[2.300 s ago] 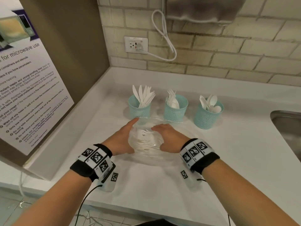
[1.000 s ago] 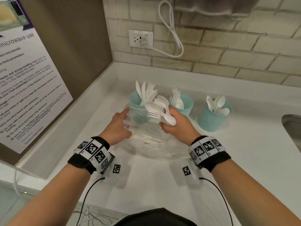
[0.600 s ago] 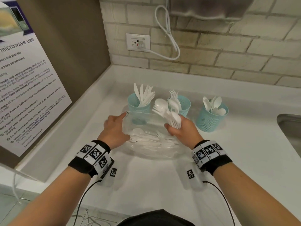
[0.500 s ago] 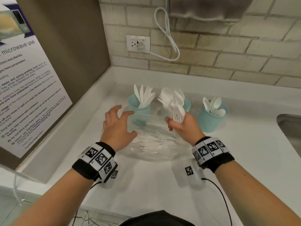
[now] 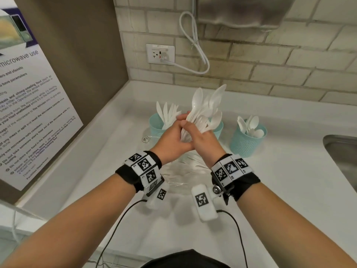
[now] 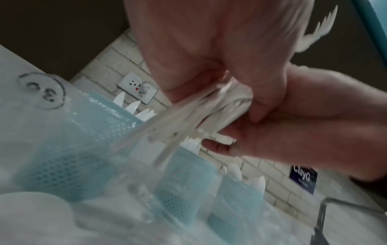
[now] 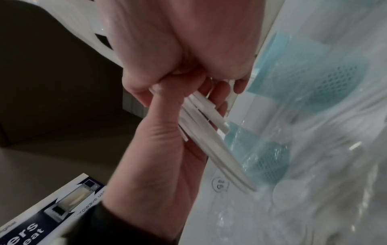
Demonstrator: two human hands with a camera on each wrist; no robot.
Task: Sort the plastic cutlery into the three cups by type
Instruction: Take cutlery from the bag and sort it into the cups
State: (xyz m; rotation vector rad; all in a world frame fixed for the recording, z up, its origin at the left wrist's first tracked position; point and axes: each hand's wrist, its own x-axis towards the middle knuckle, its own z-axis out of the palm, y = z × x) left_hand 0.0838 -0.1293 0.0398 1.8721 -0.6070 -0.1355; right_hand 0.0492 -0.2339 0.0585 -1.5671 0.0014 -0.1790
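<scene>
Left hand [image 5: 172, 141] joined right hand [image 5: 202, 140]; both clasp cutlery bundle [image 5: 204, 111] upright.

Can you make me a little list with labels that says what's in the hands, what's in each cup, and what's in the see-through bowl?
left hand: grips the bundle
right hand: grips the bundle too
bundle: white spoons, a fork or two mixed in, held above the bowl
left cup: knives
middle cup: mostly hidden behind the bundle
right cup: spoons
bowl: clear, on the counter, more white cutlery inside
counter: white, sink at its right edge
</scene>
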